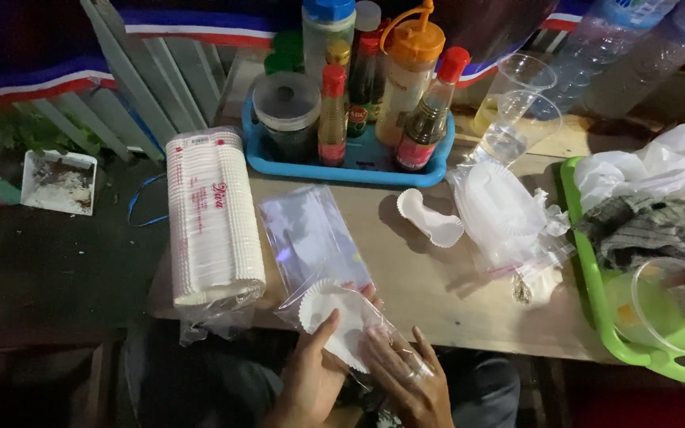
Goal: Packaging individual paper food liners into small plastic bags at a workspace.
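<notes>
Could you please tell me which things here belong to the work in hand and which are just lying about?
In hand:
left hand
right hand
white paper liner
clear bag
liner sleeve

Lying about:
blue tray of sauce bottles
plastic cups
green tray
grey cloth

You see white fluted paper cups (341,325), blue condiment tray (350,166), green tray (596,293), grey striped cloth (648,230), tan worktop (438,293).
</notes>
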